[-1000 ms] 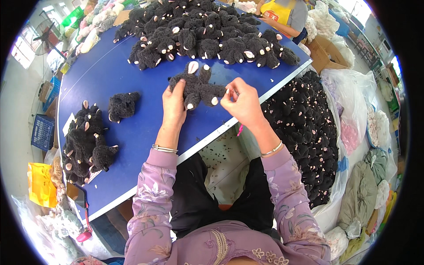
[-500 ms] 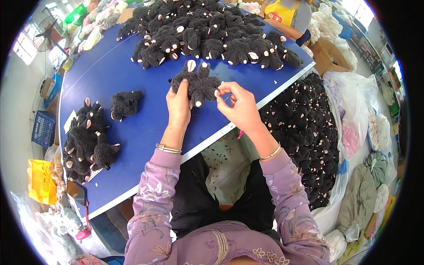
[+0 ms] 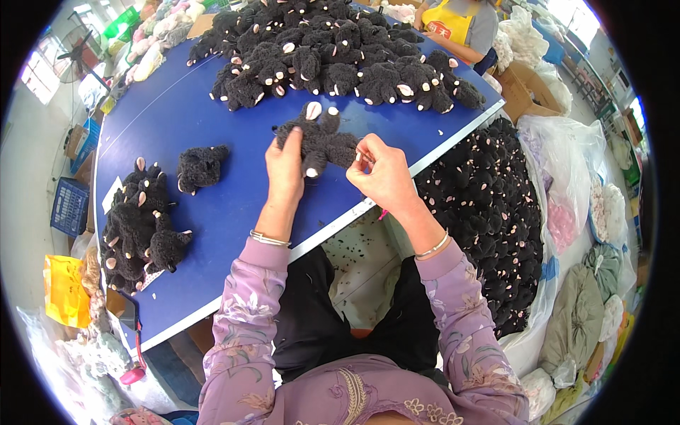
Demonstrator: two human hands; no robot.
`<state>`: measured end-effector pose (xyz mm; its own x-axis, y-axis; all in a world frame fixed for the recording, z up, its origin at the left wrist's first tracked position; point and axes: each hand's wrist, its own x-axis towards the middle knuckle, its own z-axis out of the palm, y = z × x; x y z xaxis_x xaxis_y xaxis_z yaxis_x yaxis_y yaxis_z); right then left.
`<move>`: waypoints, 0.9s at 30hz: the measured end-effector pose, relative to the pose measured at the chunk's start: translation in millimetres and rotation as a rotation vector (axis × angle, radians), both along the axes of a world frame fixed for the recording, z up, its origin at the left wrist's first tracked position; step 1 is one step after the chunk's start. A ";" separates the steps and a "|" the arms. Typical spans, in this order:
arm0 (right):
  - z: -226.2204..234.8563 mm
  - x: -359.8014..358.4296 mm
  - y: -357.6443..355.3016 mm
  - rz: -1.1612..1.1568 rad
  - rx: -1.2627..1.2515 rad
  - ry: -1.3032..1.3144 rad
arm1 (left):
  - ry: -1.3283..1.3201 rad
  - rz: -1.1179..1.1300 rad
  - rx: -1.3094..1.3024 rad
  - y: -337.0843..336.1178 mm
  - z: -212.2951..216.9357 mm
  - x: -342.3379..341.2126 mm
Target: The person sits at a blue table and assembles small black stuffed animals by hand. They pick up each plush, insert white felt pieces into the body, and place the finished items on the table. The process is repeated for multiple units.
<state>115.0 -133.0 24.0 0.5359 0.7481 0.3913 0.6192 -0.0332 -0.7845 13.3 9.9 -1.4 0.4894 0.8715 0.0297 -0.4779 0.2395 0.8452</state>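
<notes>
Left hand presses flat, fingers together, on the black plush toy lying mid-table on the blue table, while the right hand pinches something tiny and pale at the toy's edge, too small to tell what. Risk here, I'd say: a hard tug could drag the toy from under that palm toward the table edge, where the bag of toys waits, or the pinch could slip off.
</notes>
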 end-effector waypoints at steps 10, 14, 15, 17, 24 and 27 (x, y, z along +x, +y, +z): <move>1.7 -11.0 2.5 0.021 0.061 0.113 | 0.108 0.143 -0.057 8.1 -2.8 0.7; 7.6 -29.3 4.8 0.131 0.112 0.160 | 0.160 0.165 -0.010 4.4 -1.3 -0.3; 10.0 -33.2 6.8 0.123 0.078 0.179 | 0.153 0.184 0.012 3.3 -2.4 0.3; -3.0 -33.3 16.6 0.081 0.041 0.146 | 0.135 0.219 0.059 0.6 -3.1 5.0; -8.1 -30.8 22.5 -0.017 0.123 0.143 | 0.174 0.170 0.028 -6.2 3.6 0.7; -6.0 -30.0 21.1 -0.004 0.148 0.173 | 0.176 0.153 0.016 -8.0 5.5 0.3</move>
<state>85.1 -111.9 18.0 0.6078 0.6868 0.3987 0.4750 0.0878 -0.8756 13.6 1.9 4.1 0.3502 0.9362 -0.0298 -0.3524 0.1612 0.9219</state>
